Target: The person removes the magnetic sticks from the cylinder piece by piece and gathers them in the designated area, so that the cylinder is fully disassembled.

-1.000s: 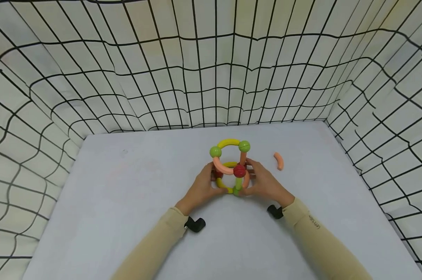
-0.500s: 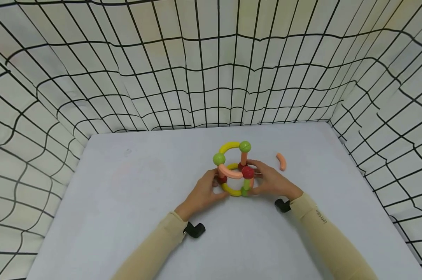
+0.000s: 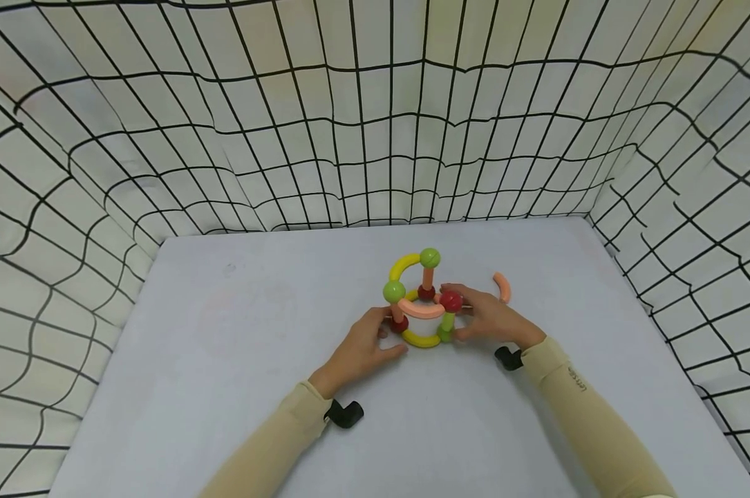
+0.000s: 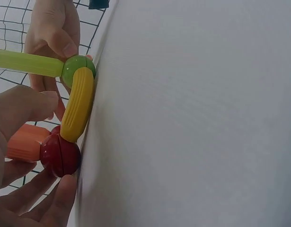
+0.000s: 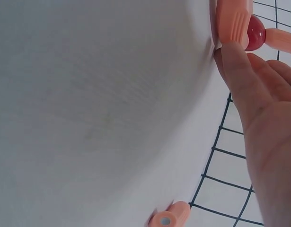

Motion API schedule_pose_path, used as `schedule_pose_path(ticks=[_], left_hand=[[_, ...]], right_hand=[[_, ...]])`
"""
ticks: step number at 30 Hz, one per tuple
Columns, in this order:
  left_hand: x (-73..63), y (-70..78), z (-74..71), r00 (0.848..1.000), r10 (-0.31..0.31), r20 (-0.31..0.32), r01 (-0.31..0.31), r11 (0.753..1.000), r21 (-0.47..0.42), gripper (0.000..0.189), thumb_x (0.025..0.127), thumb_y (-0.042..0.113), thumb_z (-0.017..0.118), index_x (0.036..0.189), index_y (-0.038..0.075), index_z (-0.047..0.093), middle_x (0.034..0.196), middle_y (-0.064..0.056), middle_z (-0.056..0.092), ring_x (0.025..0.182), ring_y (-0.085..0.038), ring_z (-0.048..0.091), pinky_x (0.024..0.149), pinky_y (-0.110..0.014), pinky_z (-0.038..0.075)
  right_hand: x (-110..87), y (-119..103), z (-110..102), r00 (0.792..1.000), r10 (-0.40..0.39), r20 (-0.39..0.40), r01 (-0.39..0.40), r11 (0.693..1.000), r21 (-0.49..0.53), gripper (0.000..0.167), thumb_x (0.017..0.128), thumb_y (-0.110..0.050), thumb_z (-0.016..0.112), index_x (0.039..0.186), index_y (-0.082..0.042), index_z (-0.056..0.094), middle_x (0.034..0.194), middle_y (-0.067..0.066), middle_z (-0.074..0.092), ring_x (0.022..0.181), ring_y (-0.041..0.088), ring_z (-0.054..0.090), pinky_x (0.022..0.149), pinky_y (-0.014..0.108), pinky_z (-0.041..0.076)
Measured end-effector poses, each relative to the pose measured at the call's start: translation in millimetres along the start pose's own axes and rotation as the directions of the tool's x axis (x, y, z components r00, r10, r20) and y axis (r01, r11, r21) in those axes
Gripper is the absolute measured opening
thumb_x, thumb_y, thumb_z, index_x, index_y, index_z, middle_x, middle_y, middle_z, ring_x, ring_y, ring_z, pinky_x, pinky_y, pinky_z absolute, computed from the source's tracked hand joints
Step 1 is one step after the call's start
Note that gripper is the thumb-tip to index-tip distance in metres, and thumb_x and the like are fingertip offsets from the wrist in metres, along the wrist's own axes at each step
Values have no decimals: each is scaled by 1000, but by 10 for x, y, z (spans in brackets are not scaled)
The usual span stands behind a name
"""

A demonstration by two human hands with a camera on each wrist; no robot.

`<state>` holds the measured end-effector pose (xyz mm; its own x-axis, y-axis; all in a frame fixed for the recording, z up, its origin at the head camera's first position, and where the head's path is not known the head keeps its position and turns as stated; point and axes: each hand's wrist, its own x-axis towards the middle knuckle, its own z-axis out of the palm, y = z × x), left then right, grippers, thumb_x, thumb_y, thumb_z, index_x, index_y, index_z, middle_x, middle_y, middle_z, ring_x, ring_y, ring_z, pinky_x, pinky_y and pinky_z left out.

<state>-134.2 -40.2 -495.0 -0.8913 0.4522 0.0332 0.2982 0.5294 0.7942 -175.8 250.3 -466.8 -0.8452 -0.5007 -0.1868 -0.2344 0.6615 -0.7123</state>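
Observation:
A frame built of toy rods and balls (image 3: pixel 422 312) stands upright on the table, with yellow, orange and green rods joined by red and green balls. Its upper arcs have a gap at the right. At its lower left my left hand (image 3: pixel 357 351) has its fingers curved around a red ball (image 4: pixel 60 155); the thumb lies near the yellow curved rod (image 4: pixel 79 105). My right hand (image 3: pixel 495 319) holds the right side, thumb against a low orange curved rod (image 5: pixel 234 21), fingers behind. A loose orange curved rod (image 3: pixel 503 288) lies just behind the right hand.
The pale table (image 3: pixel 256 325) is bounded at the back and sides by black netting (image 3: pixel 362 166) over white walls. Black wrist cameras (image 3: pixel 345 414) stick out beneath both cuffs.
Between the hands the frame has turned: its front red ball has swung right and the left green ball has come nearer. Both hands stay around it, the right slightly further right.

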Motion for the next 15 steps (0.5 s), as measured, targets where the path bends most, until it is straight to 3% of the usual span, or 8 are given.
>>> schedule_pose_path(ticks=[10, 13, 15], left_hand=[[-30, 33, -57, 1000, -29, 10, 29, 1000, -6, 67, 92, 29, 79, 148, 9, 48, 143, -6, 58, 117, -17, 61, 102, -36, 56], [-48, 43, -117, 998, -13, -54, 12, 1000, -22, 68, 90, 29, 81, 148, 11, 49, 142, -7, 60, 120, -20, 63, 100, -38, 58], [-67, 51, -158, 988, 24, -155, -31, 998, -47, 62, 90, 25, 81, 144, 10, 54, 138, -10, 64, 120, -22, 65, 97, -37, 59]], right_hand=[[-49, -1, -14, 1000, 3, 0, -3, 999, 38, 87, 83, -18, 83, 157, -9, 40, 156, 11, 54, 137, 35, 60, 116, 54, 48], [-90, -32, -32, 1000, 17, -15, -17, 998, 57, 91, 83, -20, 85, 159, -8, 37, 157, 12, 52, 138, 36, 59, 113, 51, 50], [-132, -59, -56, 999, 16, -43, -12, 997, 78, 93, 83, -20, 87, 159, -8, 36, 158, 13, 50, 138, 36, 58, 111, 50, 52]])
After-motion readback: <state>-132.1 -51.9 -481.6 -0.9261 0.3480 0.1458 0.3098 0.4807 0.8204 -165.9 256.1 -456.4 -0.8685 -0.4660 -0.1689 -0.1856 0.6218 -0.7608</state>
